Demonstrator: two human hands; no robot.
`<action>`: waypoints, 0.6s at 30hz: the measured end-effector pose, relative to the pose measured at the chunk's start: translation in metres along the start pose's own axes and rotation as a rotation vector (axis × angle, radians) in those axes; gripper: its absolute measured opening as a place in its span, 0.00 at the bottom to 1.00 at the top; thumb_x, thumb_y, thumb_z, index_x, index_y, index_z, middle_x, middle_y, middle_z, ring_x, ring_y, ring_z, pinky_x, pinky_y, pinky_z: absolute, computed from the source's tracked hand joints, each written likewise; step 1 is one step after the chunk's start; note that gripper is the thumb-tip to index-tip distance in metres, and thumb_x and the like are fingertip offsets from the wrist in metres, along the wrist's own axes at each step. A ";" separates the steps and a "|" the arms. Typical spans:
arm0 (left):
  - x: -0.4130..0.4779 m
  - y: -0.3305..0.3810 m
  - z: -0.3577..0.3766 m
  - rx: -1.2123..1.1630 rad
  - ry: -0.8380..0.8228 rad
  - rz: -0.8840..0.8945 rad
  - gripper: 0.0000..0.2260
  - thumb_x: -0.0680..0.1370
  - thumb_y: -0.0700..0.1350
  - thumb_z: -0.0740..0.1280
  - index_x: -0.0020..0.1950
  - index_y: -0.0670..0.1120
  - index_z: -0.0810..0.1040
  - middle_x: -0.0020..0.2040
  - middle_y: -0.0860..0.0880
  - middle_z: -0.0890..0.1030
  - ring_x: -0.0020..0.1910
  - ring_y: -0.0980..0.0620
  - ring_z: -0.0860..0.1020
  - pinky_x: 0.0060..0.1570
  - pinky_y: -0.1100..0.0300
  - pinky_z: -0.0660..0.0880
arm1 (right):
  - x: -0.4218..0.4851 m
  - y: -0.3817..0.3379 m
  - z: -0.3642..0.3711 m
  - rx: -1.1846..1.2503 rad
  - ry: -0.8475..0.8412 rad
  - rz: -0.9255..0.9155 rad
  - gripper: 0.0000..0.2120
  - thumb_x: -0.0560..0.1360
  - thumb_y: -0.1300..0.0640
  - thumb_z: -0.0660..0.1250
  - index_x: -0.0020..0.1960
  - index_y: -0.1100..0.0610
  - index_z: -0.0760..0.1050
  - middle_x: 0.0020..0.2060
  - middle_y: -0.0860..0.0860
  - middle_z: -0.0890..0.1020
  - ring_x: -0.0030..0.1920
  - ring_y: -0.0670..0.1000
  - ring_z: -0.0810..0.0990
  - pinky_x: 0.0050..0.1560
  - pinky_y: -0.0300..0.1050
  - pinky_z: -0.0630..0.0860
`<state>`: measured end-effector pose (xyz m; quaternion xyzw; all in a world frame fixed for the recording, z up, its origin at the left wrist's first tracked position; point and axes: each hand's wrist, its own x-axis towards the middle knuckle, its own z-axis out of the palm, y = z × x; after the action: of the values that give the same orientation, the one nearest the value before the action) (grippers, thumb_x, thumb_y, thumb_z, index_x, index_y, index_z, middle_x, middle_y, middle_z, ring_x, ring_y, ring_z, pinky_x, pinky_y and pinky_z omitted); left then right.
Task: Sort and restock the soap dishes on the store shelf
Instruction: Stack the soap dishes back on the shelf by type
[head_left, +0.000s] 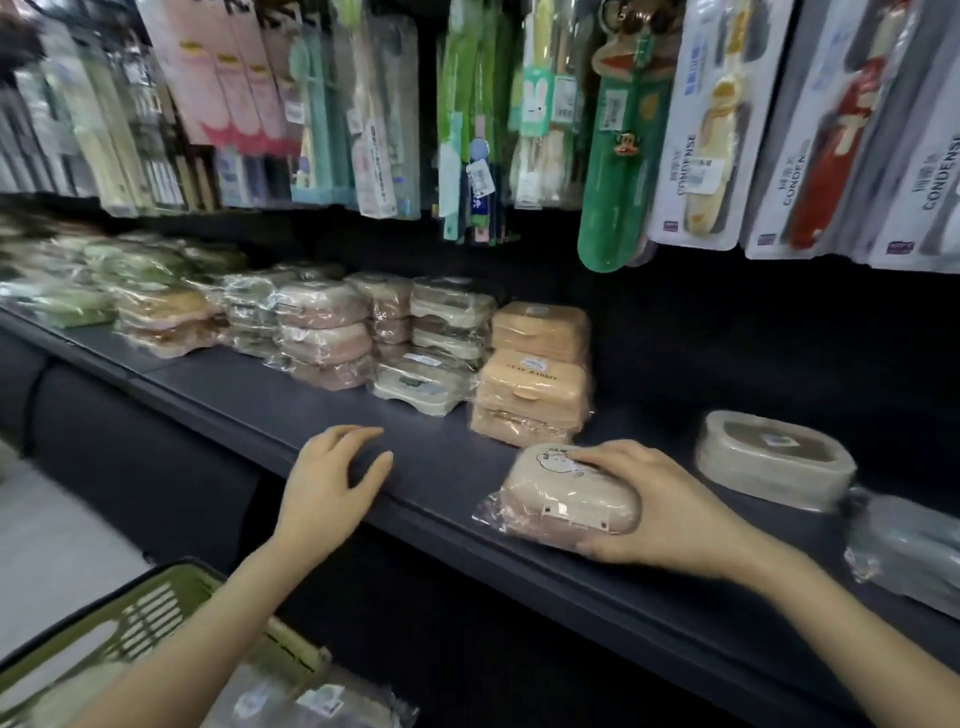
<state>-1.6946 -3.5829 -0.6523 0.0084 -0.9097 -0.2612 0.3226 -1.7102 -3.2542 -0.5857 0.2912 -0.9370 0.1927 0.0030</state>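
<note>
Head view: my right hand (670, 512) grips a wrapped pink soap dish (566, 501) at the shelf's (291, 395) near edge; my left hand (332, 478) hovers open, fingers relaxed, left of it.

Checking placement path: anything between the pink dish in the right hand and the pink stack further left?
Partly. The orange stack and cream stack sit in the row between the pink dish, gripped by the right hand, and the pink stack. The bare shelf front is open, though the left hand hovers over it.
</note>
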 end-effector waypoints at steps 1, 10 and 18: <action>0.006 -0.015 -0.005 0.045 0.033 -0.039 0.20 0.77 0.54 0.64 0.62 0.43 0.78 0.58 0.45 0.79 0.60 0.43 0.74 0.60 0.52 0.69 | 0.006 -0.009 0.002 0.071 0.027 -0.010 0.36 0.61 0.35 0.74 0.63 0.27 0.60 0.61 0.30 0.66 0.65 0.40 0.65 0.62 0.34 0.63; 0.067 -0.136 -0.024 0.148 0.199 -0.482 0.22 0.81 0.47 0.55 0.64 0.30 0.72 0.61 0.26 0.72 0.60 0.28 0.70 0.62 0.37 0.64 | 0.127 -0.128 0.050 0.126 0.219 -0.114 0.33 0.66 0.37 0.73 0.67 0.43 0.65 0.59 0.39 0.67 0.60 0.42 0.67 0.57 0.40 0.65; 0.070 -0.172 -0.026 -0.754 0.345 -0.711 0.25 0.84 0.47 0.51 0.79 0.46 0.45 0.79 0.54 0.47 0.77 0.55 0.49 0.75 0.57 0.48 | 0.249 -0.193 0.134 0.212 0.211 -0.057 0.36 0.68 0.37 0.72 0.71 0.50 0.68 0.65 0.48 0.67 0.67 0.50 0.66 0.68 0.44 0.64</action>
<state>-1.7611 -3.7561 -0.6774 0.2419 -0.6281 -0.6570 0.3397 -1.7971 -3.5847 -0.6105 0.2947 -0.8972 0.3200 0.0763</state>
